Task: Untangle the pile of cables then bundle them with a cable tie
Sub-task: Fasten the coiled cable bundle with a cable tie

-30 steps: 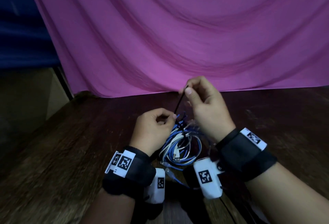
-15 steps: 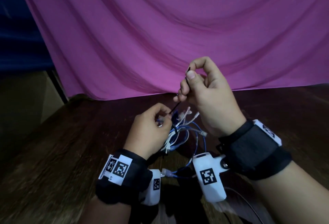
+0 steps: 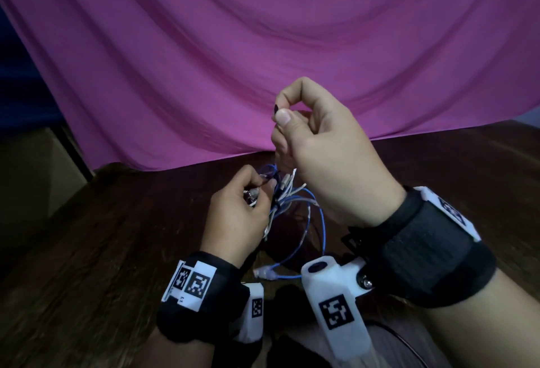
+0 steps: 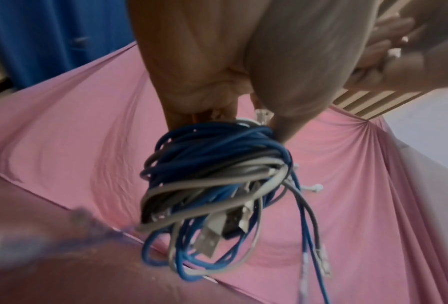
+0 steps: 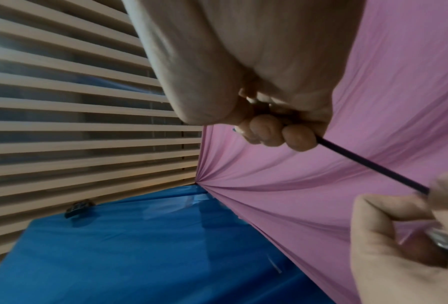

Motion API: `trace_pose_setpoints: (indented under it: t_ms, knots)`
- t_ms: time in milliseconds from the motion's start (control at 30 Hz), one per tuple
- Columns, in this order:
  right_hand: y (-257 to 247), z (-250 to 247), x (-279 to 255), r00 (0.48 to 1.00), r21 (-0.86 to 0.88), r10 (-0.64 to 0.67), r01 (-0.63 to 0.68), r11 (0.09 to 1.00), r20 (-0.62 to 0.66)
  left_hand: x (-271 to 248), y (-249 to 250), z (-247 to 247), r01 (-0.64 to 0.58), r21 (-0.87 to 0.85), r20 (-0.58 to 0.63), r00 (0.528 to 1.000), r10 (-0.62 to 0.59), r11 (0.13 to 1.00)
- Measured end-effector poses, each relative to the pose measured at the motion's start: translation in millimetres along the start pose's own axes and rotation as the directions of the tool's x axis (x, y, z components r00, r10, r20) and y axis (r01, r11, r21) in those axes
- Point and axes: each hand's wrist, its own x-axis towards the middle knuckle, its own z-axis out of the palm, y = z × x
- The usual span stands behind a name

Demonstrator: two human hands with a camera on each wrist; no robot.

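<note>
A bundle of blue and grey cables hangs in the air above the wooden table, with loops and plug ends dangling. My left hand grips the bundle near its top. My right hand is raised above it and pinches the tail of a black cable tie between thumb and fingers. In the right wrist view the tie runs taut from the right hand's fingers down to the left hand. Where the tie circles the cables is hidden by the hands.
A pink cloth hangs behind the table as a backdrop. A blue sheet and slatted blinds lie beyond it. The dark wooden table spreads to the left and right of the hands.
My right hand has risen with the tie's tail. The cable bundle has lifted off the table in my left hand and its loops have drawn tighter.
</note>
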Motion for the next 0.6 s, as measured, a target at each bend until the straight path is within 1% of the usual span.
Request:
trace_pose_setpoints:
  t_ms: [133, 167, 200, 233, 267, 333, 400, 433, 467, 500, 567, 600]
  knots:
    - [-10.7, 0.6, -1.7, 1.000, 0.018, -0.006, 0.006, 1.000, -0.003, 0.7, 4.9, 0.1, 0.045, 0.075, 0.060, 0.997, -0.050, 0.996]
    - [-13.1, 0.5, -2.1, 1.000, 0.023, -0.010, 0.010, 1.000, -0.001, 1.3, 6.3, 1.4, 0.063, 0.020, 0.069, 0.996, -0.064, 0.998]
    - [-15.1, -0.3, -1.8, 1.000, 0.035, -0.015, 0.015, 0.999, 0.000, 1.8, 8.7, 3.8, 0.080, -0.083, 0.069, 0.995, -0.074, 0.993]
    - [-17.5, -1.3, -1.3, 1.000, 0.051, -0.020, 0.020, 0.998, -0.006, 2.2, 10.5, 5.5, 0.091, -0.183, 0.050, 0.995, -0.084, 0.979]
    - [-19.0, -2.5, -0.5, 1.000, 0.075, -0.019, 0.021, 0.997, -0.018, 2.8, 11.1, 6.3, 0.088, -0.242, 0.016, 0.996, -0.087, 0.966]
    - [-19.0, -4.7, 0.7, 1.000, 0.130, 0.002, 0.002, 0.992, -0.031, 4.2, 10.1, 5.4, 0.074, -0.271, -0.039, 0.995, -0.087, 0.960]
    - [-15.4, -6.3, 1.6, 1.000, 0.149, 0.025, -0.024, 0.989, -0.004, 6.4, 5.3, 1.2, 0.113, -0.294, -0.053, 0.990, -0.134, 0.949]
    - [-12.3, -7.8, 2.5, 1.000, 0.114, 0.025, -0.027, 0.993, 0.017, 8.0, 1.7, -1.2, 0.152, -0.322, -0.058, 0.982, -0.179, 0.934]
    - [-8.8, -10.8, 3.8, 0.999, 0.030, 0.014, -0.015, 0.999, 0.039, 9.7, -2.4, -4.0, 0.200, -0.364, -0.064, 0.969, -0.239, 0.910]
    - [-5.6, -15.5, 5.9, 0.999, -0.101, -0.005, 0.011, 0.995, 0.054, 11.3, -6.9, -7.5, 0.253, -0.420, -0.068, 0.949, -0.309, 0.871]
    - [0.8, -27.9, 12.7, 0.998, -0.338, -0.045, 0.060, 0.939, 0.052, 14.7, -11.8, -16.7, 0.330, -0.552, -0.057, 0.901, -0.430, 0.766]
    - [5.2, -36.1, 16.4, 0.998, -0.424, -0.048, 0.064, 0.903, 0.050, 16.7, -14.2, -22.3, 0.350, -0.604, -0.051, 0.879, -0.474, 0.716]
